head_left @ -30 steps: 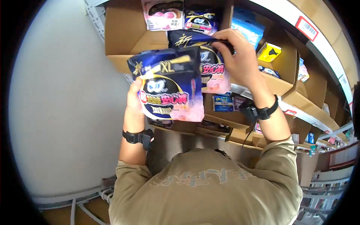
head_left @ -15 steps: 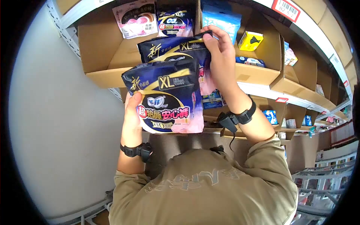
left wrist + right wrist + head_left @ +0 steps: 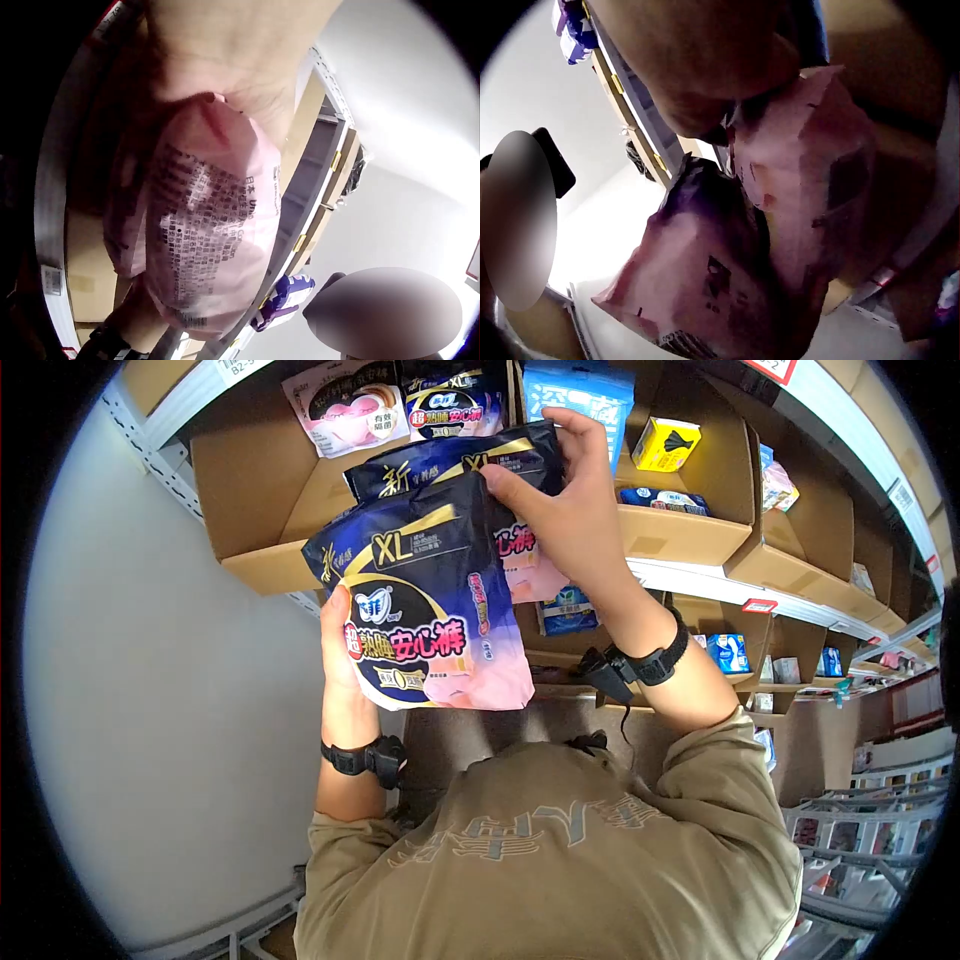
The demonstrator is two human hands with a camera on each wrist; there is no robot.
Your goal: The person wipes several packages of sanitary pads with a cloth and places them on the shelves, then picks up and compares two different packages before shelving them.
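Note:
Two dark-blue and pink XL packages are held up overlapping in the head view. My left hand [image 3: 342, 650] grips the front package [image 3: 430, 600] by its left side, thumb on its face. Behind it, the rear package [image 3: 535, 575] is pinched at its top right by my right hand [image 3: 585, 510], whose thumb reaches the front package's top corner. The left wrist view shows the printed pink back of one package [image 3: 214, 225] below the left palm [image 3: 225, 52]. In the right wrist view, pink package bottoms [image 3: 697, 270] hang beneath the right hand [image 3: 705, 67].
Behind the packages, a cardboard bin [image 3: 250, 500] on a shelf holds a pink pouch [image 3: 350, 410] and a similar blue package [image 3: 455, 402]. Another bin to the right has a light-blue bag [image 3: 578, 405] and a yellow box [image 3: 667, 445]. A plain wall [image 3: 170, 690] stands left.
The front package has shifted left and tilted, overlapping the rear one. My right hand has moved left in view, its thumb now at the front package's top edge. The bins appear further left.

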